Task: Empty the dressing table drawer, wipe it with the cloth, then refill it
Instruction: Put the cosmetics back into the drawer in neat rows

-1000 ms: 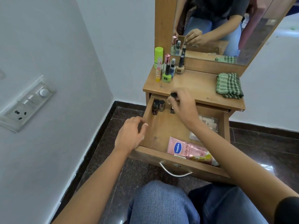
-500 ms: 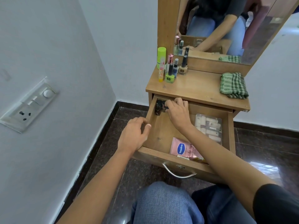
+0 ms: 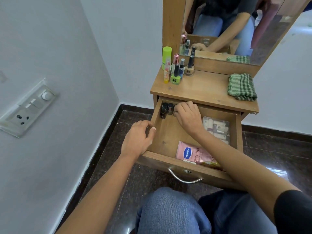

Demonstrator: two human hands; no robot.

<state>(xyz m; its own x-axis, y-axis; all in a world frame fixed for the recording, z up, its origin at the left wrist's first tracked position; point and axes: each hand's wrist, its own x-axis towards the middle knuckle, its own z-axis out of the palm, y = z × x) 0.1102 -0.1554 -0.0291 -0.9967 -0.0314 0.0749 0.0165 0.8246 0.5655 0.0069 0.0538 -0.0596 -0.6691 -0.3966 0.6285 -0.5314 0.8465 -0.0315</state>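
Note:
The wooden drawer [image 3: 158,156] of the dressing table is pulled out. My left hand [image 3: 136,139] grips its left side wall, thumb inside. My right hand [image 3: 189,117] reaches into the back left corner, fingers curled shut at a cluster of small dark bottles [image 3: 167,109]; the one in its fingertips is mostly hidden. A pink Vaseline tube [image 3: 190,153] lies at the drawer's front, and a clear box of small tubes [image 3: 217,129] sits at the right. The folded green checked cloth [image 3: 242,86] rests on the tabletop's right end.
Several nail polish and cosmetic bottles [image 3: 175,71] stand at the tabletop's back left, below the mirror [image 3: 236,31]. A metal handle [image 3: 184,178] hangs on the drawer front above my knees [image 3: 172,211]. A wall with a socket panel [image 3: 28,107] is close on the left.
My right hand dropped from the tabletop's front edge into the drawer's back left corner. The left hand stayed on the side wall.

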